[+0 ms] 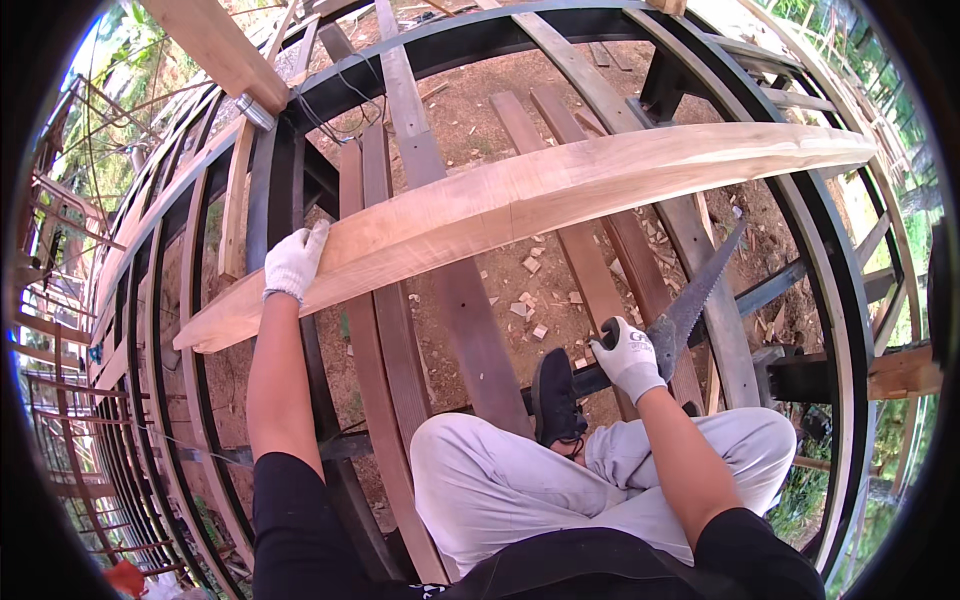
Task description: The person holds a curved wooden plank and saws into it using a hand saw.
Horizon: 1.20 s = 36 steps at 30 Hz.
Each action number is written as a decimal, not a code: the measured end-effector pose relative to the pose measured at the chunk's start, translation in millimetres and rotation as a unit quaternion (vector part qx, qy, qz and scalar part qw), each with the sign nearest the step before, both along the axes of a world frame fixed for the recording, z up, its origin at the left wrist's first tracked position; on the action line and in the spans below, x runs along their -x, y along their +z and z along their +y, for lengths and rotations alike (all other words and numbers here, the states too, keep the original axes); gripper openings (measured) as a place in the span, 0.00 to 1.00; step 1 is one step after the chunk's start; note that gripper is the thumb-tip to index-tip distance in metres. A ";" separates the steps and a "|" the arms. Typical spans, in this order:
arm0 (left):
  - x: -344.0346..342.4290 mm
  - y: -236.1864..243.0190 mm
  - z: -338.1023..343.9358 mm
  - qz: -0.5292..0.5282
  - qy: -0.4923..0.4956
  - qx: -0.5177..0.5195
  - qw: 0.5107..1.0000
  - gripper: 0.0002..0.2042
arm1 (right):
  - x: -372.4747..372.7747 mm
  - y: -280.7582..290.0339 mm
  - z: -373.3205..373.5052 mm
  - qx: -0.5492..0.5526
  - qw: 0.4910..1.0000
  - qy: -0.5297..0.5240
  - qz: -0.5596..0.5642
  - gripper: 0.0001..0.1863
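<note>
A long, thick wooden beam (500, 200) lies across the frame from the near left to the far right. Near its left end, my gloved left hand (295, 264) is closed over the upper edge, gripping it. In my gloved right hand (630, 360) is a handsaw (692, 308), the fingers wrapped round its dark handle. Its toothed blade points up and away to the right, its tip below the beam and apart from it. The far side of the left hand's fingers is hidden behind the beam.
Dark steel beams (830, 300) frame the place, with gaps between them. Several brown planks (478, 340) run away from me over bare ground (450, 90) strewn with wood chips. A wooden post (215, 50) rises at the upper left. My shoe (556, 398) rests near the planks.
</note>
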<state>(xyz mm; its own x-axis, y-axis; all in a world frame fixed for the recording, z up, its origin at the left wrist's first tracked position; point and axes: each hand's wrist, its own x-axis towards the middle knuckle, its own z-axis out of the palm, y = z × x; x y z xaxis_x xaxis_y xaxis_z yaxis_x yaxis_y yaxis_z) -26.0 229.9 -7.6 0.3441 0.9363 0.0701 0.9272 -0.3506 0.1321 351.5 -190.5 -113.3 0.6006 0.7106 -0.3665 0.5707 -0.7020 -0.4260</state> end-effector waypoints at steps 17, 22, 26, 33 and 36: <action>53.5 25.7 -201.2 0.006 0.009 0.024 1.000 0.37 | 64.9 36.4 50.9 -0.421 0.899 0.101 0.071 0.31; 70.3 49.7 -259.7 -0.012 -0.065 0.037 0.997 0.44 | 71.4 -26.7 50.4 -0.404 0.780 -0.238 0.414 0.22; 69.9 55.3 -291.0 0.032 -0.130 -0.023 0.991 0.54 | 73.9 -94.5 50.7 -0.375 0.658 -0.387 0.526 0.30; 100.8 43.9 -311.1 0.013 -0.034 -0.045 0.998 0.44 | 75.2 -96.2 54.2 -0.389 0.574 -0.363 0.623 0.44; 95.0 39.7 -297.7 0.031 -0.064 -0.025 0.997 0.45 | 51.8 -112.7 53.5 -0.348 0.565 -0.361 0.655 0.46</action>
<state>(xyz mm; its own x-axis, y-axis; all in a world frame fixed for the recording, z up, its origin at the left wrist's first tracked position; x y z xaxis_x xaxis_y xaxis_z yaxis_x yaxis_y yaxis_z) -121.0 -67.9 32.1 0.4659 0.8803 0.0892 0.8802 -0.4714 0.0550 299.7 -137.0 -226.0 0.3638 0.6997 -0.6149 -0.8828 0.0483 -0.4673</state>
